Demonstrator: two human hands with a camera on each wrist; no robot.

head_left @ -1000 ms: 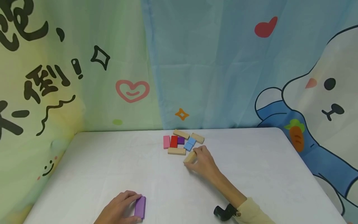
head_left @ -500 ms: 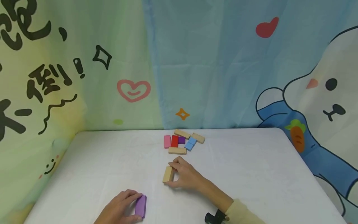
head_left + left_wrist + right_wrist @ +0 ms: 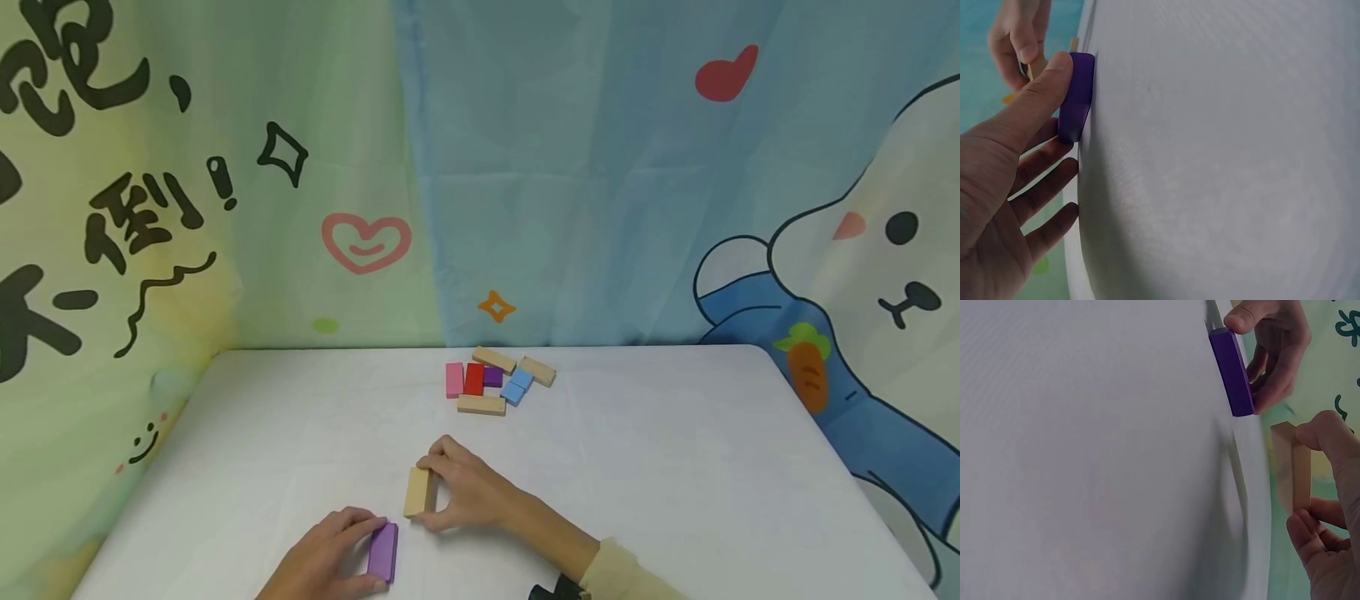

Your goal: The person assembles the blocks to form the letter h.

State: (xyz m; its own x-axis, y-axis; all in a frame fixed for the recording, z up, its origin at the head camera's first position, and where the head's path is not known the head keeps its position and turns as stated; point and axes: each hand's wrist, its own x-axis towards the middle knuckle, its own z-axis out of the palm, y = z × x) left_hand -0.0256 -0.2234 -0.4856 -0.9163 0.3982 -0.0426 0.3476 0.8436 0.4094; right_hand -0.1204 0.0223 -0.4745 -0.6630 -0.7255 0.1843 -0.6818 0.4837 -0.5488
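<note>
The white table's (image 3: 675, 467) near edge is cut off, as is the black wrist device (image 3: 558, 590). Toward that edge, the left hand (image 3: 326, 554) pinches a purple block (image 3: 382, 552), its spare fingers spread. Just beyond, the right hand (image 3: 472, 492) pinches one tan block (image 3: 419, 492) raised off the surface. By the far edge lie eight: three wooden blocks (image 3: 481, 406), two blue blocks (image 3: 517, 386), one pink block (image 3: 454, 380), one red block (image 3: 474, 379), one dark purple block (image 3: 492, 377), its full length hard to make out.

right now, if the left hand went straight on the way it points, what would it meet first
Likely the wooden block in the right hand, beyond the purple block in the left hand, though depth is unclear.
</note>
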